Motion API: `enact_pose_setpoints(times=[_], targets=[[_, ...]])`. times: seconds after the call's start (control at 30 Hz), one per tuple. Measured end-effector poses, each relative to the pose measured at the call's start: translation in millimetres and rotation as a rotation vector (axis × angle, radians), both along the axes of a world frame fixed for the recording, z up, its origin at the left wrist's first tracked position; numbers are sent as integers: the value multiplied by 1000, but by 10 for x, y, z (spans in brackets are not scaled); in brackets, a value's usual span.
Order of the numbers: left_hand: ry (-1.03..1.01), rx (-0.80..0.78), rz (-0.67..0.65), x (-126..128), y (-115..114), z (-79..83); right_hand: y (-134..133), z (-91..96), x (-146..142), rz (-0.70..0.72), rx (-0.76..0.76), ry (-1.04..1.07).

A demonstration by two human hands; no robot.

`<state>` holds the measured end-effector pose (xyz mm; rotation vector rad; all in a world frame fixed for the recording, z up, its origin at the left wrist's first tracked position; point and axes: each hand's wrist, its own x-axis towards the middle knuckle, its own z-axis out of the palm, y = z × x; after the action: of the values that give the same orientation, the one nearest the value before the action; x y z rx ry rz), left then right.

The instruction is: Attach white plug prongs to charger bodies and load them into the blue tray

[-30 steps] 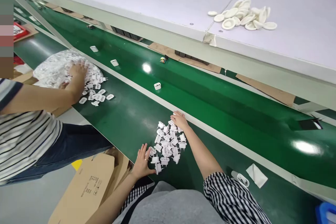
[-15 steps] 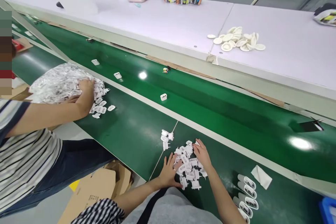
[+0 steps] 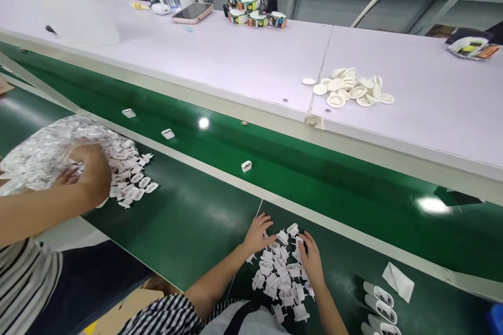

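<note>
A loose pile of small white plastic plug parts with prongs (image 3: 281, 272) lies on the green work surface in front of me. My left hand (image 3: 259, 235) is at the pile's far left edge, its fingers spread, touching or just over the outer parts. Along the right edge of the pile, my right hand (image 3: 311, 257) rests with fingers apart and slightly bent against a few parts. Neither hand visibly grips a part. One part peeks out beneath my left wrist.
Several white oval housings (image 3: 380, 311) and a folded white cloth (image 3: 398, 281) are at right. A green conveyor belt (image 3: 204, 152) carries a few housings. At left, a co-worker's hand (image 3: 88, 162) is in a plastic bag (image 3: 35, 152) of parts. White discs (image 3: 349, 89) lie on the shelf.
My left hand has moved from the pile's near left side to its far left, and the small separate cluster there has merged with the pile. The co-worker's arm shifted left. My view tilted up.
</note>
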<state>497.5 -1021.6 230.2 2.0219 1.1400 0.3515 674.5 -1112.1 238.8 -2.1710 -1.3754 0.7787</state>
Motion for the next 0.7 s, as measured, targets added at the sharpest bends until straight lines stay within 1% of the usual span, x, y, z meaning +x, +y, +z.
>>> enact_pose_setpoints(times=[0.07,0.13,0.17,0.2,0.23,0.27,0.33,0.37,0.4,0.43,0.5,0.57,0.63,0.7], targets=[[-27,-21,-92,130,-167,-1,89,17,25,-64,34,-39],[-64,-18,-137,201,-263,-9,232,49,36,-78,43,-118],[-90,6,-129,219,-253,-17,319,70,33,-48,34,-163],[-117,46,-81,229,-191,-25,409,92,23,10,14,-205],[-139,98,15,233,-76,-32,496,114,8,91,-14,-239],[-148,155,150,235,91,-34,573,134,-11,186,-49,-262],[-119,247,464,236,537,-17,677,162,-50,379,-129,-277],[-82,266,553,238,784,4,698,168,-67,459,-163,-278],[-40,262,568,244,1022,30,698,173,-81,518,-188,-280],[16,237,544,251,1234,60,679,178,-93,553,-204,-286],[153,159,467,273,1536,118,589,205,-110,561,-206,-308],[205,112,431,295,1669,169,444,277,-127,504,-171,-331],[224,80,405,318,1693,216,246,398,-149,415,-105,-346],[247,44,367,362,1681,272,-22,546,-176,316,-17,-337]])
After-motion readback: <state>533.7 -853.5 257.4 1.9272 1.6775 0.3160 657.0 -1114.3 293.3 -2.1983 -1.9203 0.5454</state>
